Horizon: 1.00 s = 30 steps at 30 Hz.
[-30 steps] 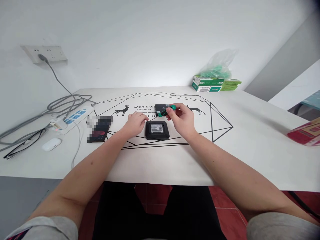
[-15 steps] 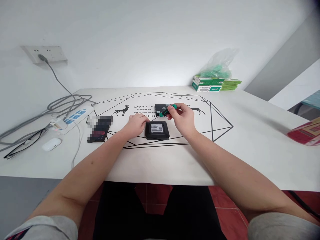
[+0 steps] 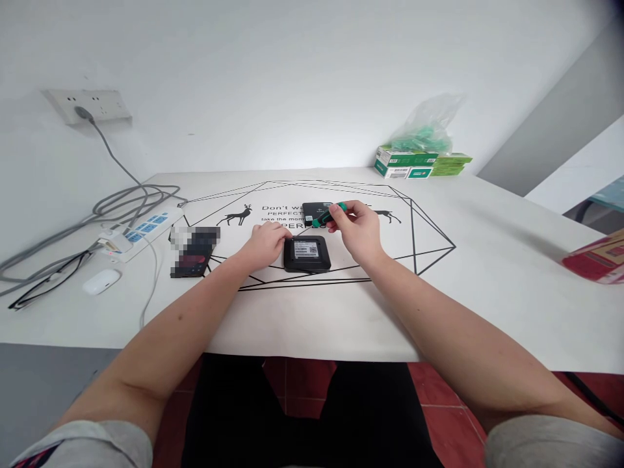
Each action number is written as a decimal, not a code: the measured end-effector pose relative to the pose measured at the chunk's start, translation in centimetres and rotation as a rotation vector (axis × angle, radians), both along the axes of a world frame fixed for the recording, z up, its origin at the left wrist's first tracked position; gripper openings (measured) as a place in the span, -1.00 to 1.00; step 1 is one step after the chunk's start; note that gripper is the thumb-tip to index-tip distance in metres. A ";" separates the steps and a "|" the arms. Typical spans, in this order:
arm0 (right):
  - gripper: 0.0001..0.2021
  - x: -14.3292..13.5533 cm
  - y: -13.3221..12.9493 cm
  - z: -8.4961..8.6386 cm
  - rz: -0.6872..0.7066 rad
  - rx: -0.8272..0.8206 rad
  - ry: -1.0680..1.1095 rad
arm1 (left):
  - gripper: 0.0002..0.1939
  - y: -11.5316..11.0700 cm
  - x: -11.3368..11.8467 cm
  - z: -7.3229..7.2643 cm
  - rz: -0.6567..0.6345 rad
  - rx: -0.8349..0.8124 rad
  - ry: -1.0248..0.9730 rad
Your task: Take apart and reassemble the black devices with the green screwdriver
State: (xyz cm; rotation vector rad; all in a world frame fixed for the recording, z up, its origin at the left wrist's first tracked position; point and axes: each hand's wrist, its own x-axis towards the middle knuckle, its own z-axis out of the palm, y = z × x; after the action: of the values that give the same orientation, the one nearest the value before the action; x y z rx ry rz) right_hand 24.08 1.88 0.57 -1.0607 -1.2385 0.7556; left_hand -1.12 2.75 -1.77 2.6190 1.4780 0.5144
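A black square box with a white label and a code lies on the table in front of me. My right hand grips a screwdriver by its green and black handle. Its thin shaft slants down leftward to the box's far left corner. There the bent fingers of my left hand are pinched together at the tip; what they hold, if anything, is too small to make out. Just behind the screwdriver lies a second flat black piece, partly covered by the handle and my right hand.
Left of my arms are a blurred phone, a white earbud case, glasses and a power strip with coiled cables. Green boxes under a plastic bag stand by the wall. A red box sits far right.
The screwdriver handle and my right hand have shifted very slightly to the right. My left hand and the black box stay in place.
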 end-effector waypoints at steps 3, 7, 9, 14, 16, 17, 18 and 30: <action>-0.57 0.0 -0.1 0.0 0.016 -0.009 -0.024 | -0.60 -0.1 0.0 0.1 -0.011 -0.010 0.013; -0.56 0.1 -0.2 0.0 0.000 0.011 -0.061 | -0.58 -0.2 0.0 0.1 -0.013 -0.030 0.023; -0.57 0.4 -0.1 0.1 -0.021 0.024 -0.071 | -0.57 -0.2 0.0 0.1 -0.011 -0.030 0.020; -0.53 0.8 0.2 0.2 -0.023 0.050 -0.026 | -0.55 0.0 0.0 0.3 0.097 -0.003 0.025; -0.51 0.6 0.3 0.0 0.004 0.060 -0.023 | -0.54 0.1 -0.1 0.4 0.188 0.011 0.041; -0.49 0.5 0.3 -0.3 0.029 0.064 -0.026 | -0.53 0.2 -0.1 0.5 0.230 0.013 0.053; -0.47 0.3 0.3 -0.5 0.061 0.062 -0.031 | -0.53 0.2 -0.2 0.5 0.267 0.012 0.066; -0.49 -1.3 -0.1 -2.7 0.266 0.003 -0.163 | -0.65 1.5 -1.1 -1.2 0.296 0.000 0.038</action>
State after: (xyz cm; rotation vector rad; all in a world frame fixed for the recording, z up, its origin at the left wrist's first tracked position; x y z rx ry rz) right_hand 22.79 1.83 -2.16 -0.9807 -1.5399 0.8819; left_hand -2.22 4.26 -3.01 2.4325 1.8908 0.4901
